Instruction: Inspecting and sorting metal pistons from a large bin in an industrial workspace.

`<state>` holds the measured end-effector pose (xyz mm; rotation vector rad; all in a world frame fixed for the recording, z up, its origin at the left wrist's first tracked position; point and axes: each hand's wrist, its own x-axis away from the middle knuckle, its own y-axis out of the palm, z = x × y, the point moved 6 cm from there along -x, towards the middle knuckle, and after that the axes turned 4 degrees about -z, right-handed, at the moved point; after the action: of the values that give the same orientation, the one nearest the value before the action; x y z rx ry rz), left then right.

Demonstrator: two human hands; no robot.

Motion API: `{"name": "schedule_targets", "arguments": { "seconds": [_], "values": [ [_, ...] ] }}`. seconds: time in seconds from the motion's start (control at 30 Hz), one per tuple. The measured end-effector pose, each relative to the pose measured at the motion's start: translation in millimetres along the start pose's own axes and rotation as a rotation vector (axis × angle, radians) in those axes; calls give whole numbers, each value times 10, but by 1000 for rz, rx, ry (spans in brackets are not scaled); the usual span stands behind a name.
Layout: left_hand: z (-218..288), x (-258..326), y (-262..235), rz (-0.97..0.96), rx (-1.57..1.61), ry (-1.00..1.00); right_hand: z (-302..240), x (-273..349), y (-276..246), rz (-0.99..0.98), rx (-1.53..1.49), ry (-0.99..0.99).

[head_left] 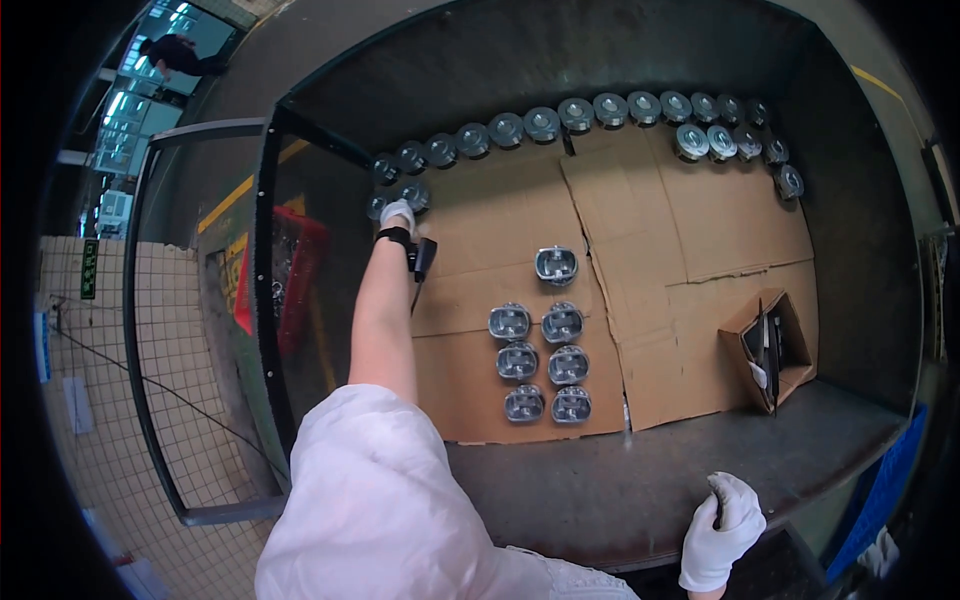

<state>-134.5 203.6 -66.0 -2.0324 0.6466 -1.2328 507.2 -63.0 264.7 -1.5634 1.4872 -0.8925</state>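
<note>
My left arm stretches to the far left corner of the tray-like bench. There my white-gloved left hand (398, 213) is closed on the near side of a metal piston (413, 194), its fingertips partly hidden. Another piston (376, 207) stands just left of it. Near the front edge at the right, my gloved right hand (722, 532) is loosely curled, with a gap between thumb and fingers and nothing visible in it. Several pistons (516, 361) lie in two columns mid-bench, a single piston (556, 265) beyond them. A long row of pistons (541, 125) lines the back wall.
Brown cardboard (480, 225) covers the bench floor inside dark metal walls (560, 60). An open carton (762, 350) holding flat dark items stands at the right. Outside the left wall are a red crate (290, 265) and a metal frame (140, 330). A person (178, 55) is far off.
</note>
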Motion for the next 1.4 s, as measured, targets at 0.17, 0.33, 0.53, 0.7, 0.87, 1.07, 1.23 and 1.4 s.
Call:
{"name": "schedule_targets", "arguments": {
  "seconds": [0.17,0.33,0.53,0.7,0.87,1.07,1.23,1.4],
  "values": [
    [91,-112,188,110,239,-40,-5,-33,32,-20,15,25],
    [577,-207,473,351,1785,-293,-13,-43,42,-28,60,34],
    [654,173,436,386,1665,-217,75,-3,-1,45,-27,-46],
    [1282,1389,-41,-185,1870,281,93,99,-79,111,16,-67],
    [1610,3210,-687,-473,1874,540,165,181,-94,160,42,-57],
    [1887,5278,-1162,-655,1706,854,62,439,-321,354,-136,-218],
    [2078,6347,-1048,-631,1437,960,178,1156,-453,95,-763,-16],
    [2386,6980,-848,-747,1456,1021,371,1635,-700,-53,-1239,15]
  ]
}}
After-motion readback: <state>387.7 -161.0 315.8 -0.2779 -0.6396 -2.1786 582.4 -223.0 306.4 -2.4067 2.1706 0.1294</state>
